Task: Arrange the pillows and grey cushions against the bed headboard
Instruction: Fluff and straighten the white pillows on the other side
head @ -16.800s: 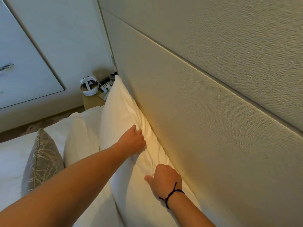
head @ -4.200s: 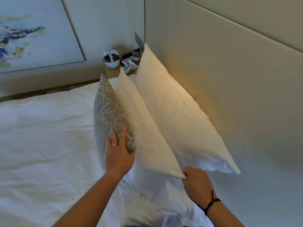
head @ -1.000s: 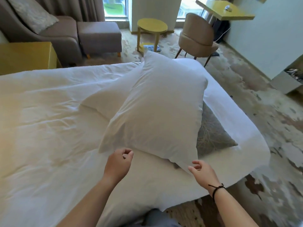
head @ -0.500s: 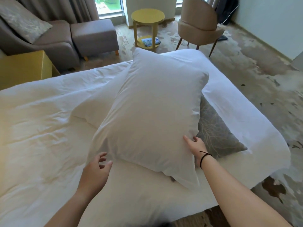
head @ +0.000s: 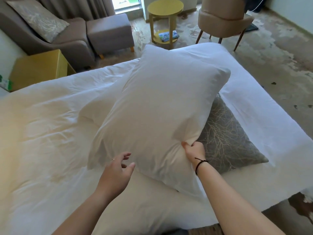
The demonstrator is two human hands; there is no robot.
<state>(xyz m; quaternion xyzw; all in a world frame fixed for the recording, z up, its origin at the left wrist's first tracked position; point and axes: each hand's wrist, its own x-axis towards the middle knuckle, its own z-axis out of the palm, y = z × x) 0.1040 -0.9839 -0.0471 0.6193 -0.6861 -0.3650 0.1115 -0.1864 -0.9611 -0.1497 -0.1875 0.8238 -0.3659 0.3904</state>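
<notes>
While the right hand [head: 193, 150] pinches the white pillow [head: 162, 116] at its near edge, the left hand [head: 116, 172] hovers beside it, fingers loose. Beneath lies a grey cushion [head: 227, 138], apparently flat on the bed [head: 42, 141].

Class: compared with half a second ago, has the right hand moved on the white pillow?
Yes. The right hand has slid toward the person along the white pillow, and now pinches its edge beside the grey cushion.

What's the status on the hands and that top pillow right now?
Right hand pinching top white pillow at its near edge. Left hand open, just short of it. Pillow overlaps grey cushion and a second pillow. Nothing blocking.
</notes>
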